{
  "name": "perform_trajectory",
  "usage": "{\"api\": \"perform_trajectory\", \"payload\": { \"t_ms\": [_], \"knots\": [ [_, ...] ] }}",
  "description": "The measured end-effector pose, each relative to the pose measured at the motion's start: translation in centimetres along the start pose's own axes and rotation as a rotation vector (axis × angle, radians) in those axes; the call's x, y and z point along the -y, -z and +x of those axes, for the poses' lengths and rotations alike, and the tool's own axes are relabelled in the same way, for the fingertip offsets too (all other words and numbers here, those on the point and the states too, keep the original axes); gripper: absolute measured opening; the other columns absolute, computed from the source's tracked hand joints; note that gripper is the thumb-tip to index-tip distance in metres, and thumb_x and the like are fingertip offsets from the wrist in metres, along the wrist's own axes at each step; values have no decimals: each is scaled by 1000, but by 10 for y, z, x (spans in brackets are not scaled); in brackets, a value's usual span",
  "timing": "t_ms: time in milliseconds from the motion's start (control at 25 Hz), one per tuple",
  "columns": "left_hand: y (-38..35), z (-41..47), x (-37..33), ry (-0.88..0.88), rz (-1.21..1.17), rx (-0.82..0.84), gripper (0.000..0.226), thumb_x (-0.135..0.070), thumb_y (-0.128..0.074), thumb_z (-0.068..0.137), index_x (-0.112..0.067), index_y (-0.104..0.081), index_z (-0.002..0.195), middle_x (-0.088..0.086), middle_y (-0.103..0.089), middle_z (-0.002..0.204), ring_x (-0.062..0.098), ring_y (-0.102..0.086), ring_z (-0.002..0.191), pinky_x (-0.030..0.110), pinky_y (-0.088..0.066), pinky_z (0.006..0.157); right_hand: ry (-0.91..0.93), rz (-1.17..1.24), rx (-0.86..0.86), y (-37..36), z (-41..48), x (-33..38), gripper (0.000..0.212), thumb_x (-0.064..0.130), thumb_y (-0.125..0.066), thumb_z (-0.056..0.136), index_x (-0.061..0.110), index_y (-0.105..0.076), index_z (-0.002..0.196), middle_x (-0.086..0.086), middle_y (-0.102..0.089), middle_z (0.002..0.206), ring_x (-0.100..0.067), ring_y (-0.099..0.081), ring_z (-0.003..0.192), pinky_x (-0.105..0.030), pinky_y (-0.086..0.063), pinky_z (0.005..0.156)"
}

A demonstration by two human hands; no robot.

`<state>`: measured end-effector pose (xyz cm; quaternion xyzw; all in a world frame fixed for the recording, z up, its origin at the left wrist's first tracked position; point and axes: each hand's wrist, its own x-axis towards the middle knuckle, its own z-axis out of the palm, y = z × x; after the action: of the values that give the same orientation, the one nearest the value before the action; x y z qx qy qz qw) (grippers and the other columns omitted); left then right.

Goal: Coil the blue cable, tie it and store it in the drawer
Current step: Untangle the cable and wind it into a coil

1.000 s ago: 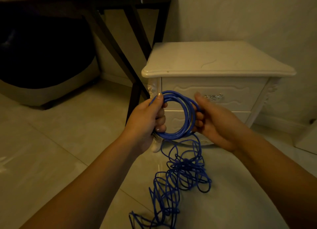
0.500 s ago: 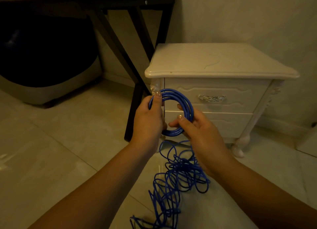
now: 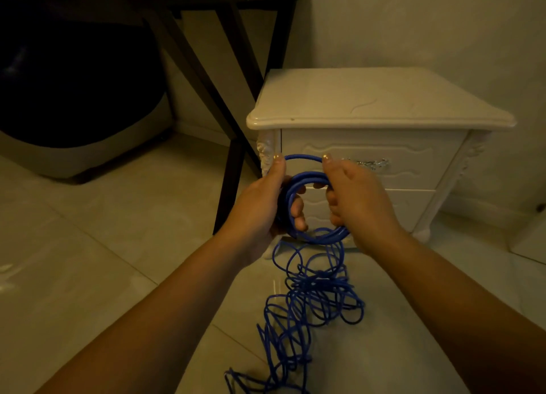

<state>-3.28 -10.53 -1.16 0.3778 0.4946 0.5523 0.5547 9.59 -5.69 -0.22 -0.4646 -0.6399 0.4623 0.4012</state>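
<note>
partly coiled blue cable (image 3: 313,300), left hand (image 3: 257,209), right hand (image 3: 362,206) gripping

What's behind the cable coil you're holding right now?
The white nightstand: its shut top drawer, metal handle showing beside the right hand, and the lower drawer below. The coil, left hand and right hand cover the drawer fronts' left parts.

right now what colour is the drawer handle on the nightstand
Shiny silver handle, seen in the head view.
</note>
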Motion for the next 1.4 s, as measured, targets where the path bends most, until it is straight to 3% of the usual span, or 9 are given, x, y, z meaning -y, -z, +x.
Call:
{"api": "perform_trajectory", "payload": {
  "t_ms": [120, 360, 480, 560, 760, 880, 1120, 1280, 1400],
  "knots": [
    [11, 3, -8, 168, -75, 155, 79, -69, -29, 92, 1, -64, 106, 11, -62, 66, 24, -63, 58, 36, -56, 67, 28, -83, 87, 10, 3, 4, 42, 42, -43, 98, 19, -53, 64, 1, -40, 54, -10, -33, 44, -26, -30, 45],
    [-1, 3, -9, 248, 136, 253, 57, -62, -42, 92, -11, -60, 74, 4, -50, 59, 15, -48, 48, 29, -50, 56, 205, -444, 155, 3, 0, 4, 32, 33, -29, 102, 21, -47, 79, 1, -53, 70, -14, -53, 64, -34, -44, 64],
    [-15, 3, -1, 83, 196, 7, 48, -56, -50, 92, -16, -51, 66, -5, -35, 52, 9, -29, 44, 22, -31, 42, 46, -120, 66, 0, 2, 5, 36, 37, -27, 103, 14, -54, 95, 0, -54, 68, -11, -51, 54, -24, -45, 48],
    [-14, 5, -2, 9, 165, -88, 44, -51, -52, 93, -18, -48, 65, -7, -33, 51, 8, -26, 44, 20, -22, 39, -163, 197, 201, 7, 5, 9, 52, 49, -27, 100, 8, -60, 103, -3, -49, 56, -12, -44, 44, -26, -40, 44],
    [-1, 4, -14, -20, 56, -162, 47, -48, -50, 95, -19, -44, 59, -6, -27, 52, 9, -19, 45, 20, -19, 37, -314, 359, 497, 15, 1, -9, 73, 63, -23, 93, 9, -64, 65, -13, -63, 67, -27, -63, 70, -32, -54, 69],
    [5, 1, -18, -42, 14, -164, 44, -46, -49, 96, -18, -45, 63, -6, -27, 53, 8, -19, 45, 20, -18, 38, -279, 298, 421, 8, -3, -23, 62, 54, -23, 98, 13, -63, 74, -3, -63, 61, -17, -64, 64, -21, -53, 62],
    [15, 0, -22, -136, 242, -268, 41, -45, -46, 98, -18, -45, 67, -8, -31, 49, 8, -23, 43, 23, -21, 40, -86, 381, 332, 25, 1, -10, 27, 16, -35, 100, 9, -61, 99, 0, -35, 60, -11, -28, 52, -25, -27, 51],
    [9, 0, -19, -222, 186, -384, 40, -45, -47, 97, -16, -48, 69, -6, -33, 50, 8, -27, 40, 23, -24, 39, 10, 231, 235, 5, -19, -16, 20, 41, -51, 92, 26, -60, 102, 11, -53, 64, -8, -46, 56, -26, -41, 55],
    [1, -1, -13, -236, 118, -451, 42, -45, -47, 97, -18, -47, 65, -8, -33, 48, 8, -29, 40, 24, -26, 40, -37, 301, 151, -8, -26, -21, 56, 49, -71, 65, 28, -48, 112, 6, -62, 89, -10, -57, 60, -22, -48, 56]
  ]
}}
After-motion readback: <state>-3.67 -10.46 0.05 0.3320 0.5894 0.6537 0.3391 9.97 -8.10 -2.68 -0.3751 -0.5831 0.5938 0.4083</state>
